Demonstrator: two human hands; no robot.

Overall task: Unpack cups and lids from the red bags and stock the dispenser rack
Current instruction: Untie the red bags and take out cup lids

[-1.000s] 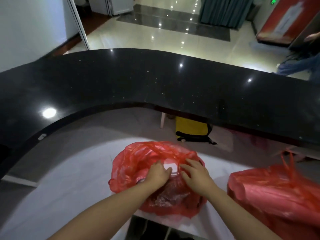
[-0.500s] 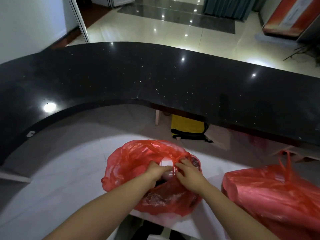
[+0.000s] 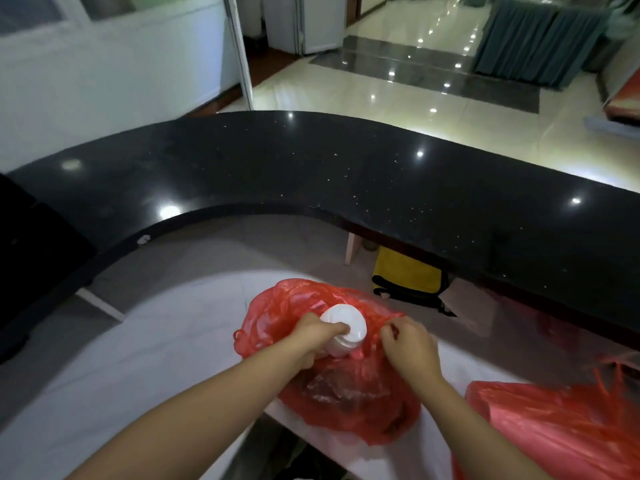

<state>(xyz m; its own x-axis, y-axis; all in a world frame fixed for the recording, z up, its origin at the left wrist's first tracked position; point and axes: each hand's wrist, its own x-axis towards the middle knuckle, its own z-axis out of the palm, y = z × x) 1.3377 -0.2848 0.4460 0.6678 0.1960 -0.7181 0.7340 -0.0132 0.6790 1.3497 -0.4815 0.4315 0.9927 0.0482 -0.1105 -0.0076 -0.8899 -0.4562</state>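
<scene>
Your left hand (image 3: 317, 336) grips the white stack of lids (image 3: 343, 328) half out of the red bag (image 3: 346, 393) on the surface (image 3: 121, 375) while your right hand (image 3: 408, 344) pinches the bag's edge, so snagging plastic could spill the stack.

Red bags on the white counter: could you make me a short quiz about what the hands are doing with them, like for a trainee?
1. True or false: the left hand grips a white stack of lids that sticks out of the nearer red bag.
2. What does the right hand pinch? A) the bag's plastic B) a cup C) the yellow bag
3. Fill in: a second red bag lies to the ___ of the open one.

Key: 1 true; 2 A; 3 right.
</scene>
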